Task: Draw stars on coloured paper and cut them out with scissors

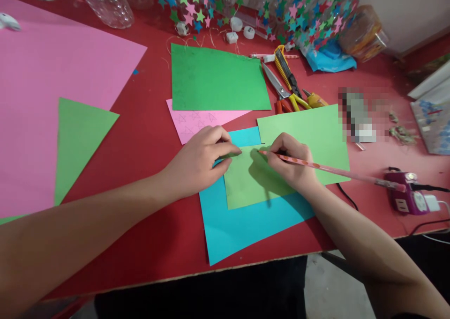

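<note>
My right hand (293, 162) grips a pink patterned pencil (326, 169), its tip touching a light green paper (246, 188) near the upper edge. On the left part of that paper, my left hand (207, 155) is curled, thumb and index fingertips pressing on it; whatever lies between them is shadowed. Underneath is a larger blue sheet (225, 234). Another light green sheet (302, 127) extends to the right behind my right hand. Just beyond my left hand, a pink piece with drawn stars (197, 122) is partly covered by a dark green sheet (218, 77).
Scissors (277, 82), a yellow cutter (284, 68) and a glue bottle (314, 99) lie behind the papers. Star-decorated strands (302, 14) stand at the back. Pink card (70, 61) and a green triangle (79, 141) are left. A purple power strip (408, 192) sits right.
</note>
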`<control>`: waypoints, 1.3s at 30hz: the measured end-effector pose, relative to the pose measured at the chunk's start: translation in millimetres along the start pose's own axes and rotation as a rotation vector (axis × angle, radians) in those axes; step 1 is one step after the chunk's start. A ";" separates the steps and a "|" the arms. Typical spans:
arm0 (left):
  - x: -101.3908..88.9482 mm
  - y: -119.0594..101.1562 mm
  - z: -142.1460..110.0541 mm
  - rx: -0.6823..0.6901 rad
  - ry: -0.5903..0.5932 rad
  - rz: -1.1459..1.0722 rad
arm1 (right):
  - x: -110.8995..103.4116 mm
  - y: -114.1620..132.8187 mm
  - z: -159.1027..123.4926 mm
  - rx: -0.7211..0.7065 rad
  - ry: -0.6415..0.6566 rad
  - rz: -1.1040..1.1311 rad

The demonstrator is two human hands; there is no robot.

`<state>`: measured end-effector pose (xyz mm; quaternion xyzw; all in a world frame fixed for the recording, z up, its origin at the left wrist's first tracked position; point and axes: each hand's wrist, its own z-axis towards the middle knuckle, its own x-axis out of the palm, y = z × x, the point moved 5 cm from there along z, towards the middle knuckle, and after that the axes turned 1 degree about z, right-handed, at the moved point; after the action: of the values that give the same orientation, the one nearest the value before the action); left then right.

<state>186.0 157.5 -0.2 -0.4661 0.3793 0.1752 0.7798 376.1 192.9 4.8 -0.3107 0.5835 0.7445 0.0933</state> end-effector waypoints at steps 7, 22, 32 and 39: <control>0.2 -0.1 0.9 -0.003 0.001 0.001 | 2.1 -1.7 -0.4 -0.033 0.042 -0.028; 0.8 0.4 0.5 0.004 -0.009 0.004 | 6.5 7.9 -2.4 -0.152 0.172 -0.030; 0.3 -0.2 0.7 0.008 -0.016 0.008 | 6.6 6.4 -1.4 -0.139 0.188 0.003; 0.0 0.0 1.1 0.006 -0.003 -0.005 | 3.2 6.8 -5.7 0.058 0.131 0.316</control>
<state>186.5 158.4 0.1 -0.4647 0.3775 0.1727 0.7822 372.2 184.8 7.8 -0.2602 0.6510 0.7111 -0.0541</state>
